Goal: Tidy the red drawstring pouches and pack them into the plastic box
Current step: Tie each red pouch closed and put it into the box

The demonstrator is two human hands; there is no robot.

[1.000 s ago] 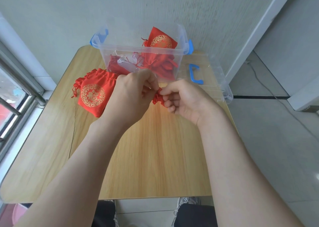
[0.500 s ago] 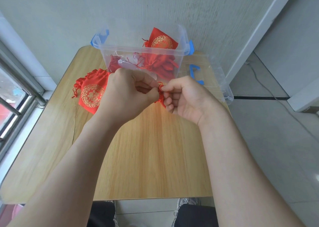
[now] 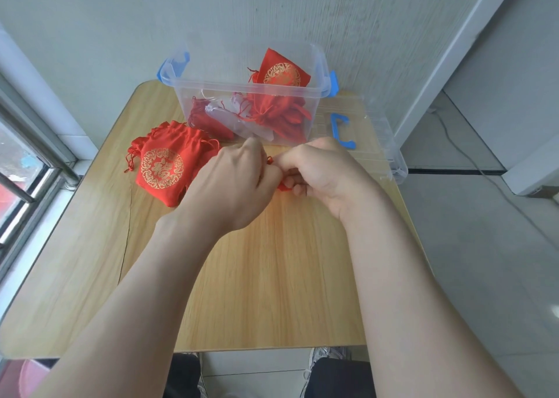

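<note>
Left hand [image 3: 233, 186] and right hand [image 3: 322, 172] fingers [image 3: 299, 189] pinch a bunched red pouch [image 3: 282, 187] mid-frame; uneven tugging could tangle or drop it.

A light wood-grain counter [image 3: 272, 276] with rounded corners stands against a pale textured wall [image 3: 272, 10]. A metal-framed window [image 3: 27, 167] runs along its left side. To the right lies a grey tiled floor [image 3: 484, 261] crossed by a black strip [image 3: 453, 171], with a white upright trim [image 3: 447, 58] at the far right
</note>
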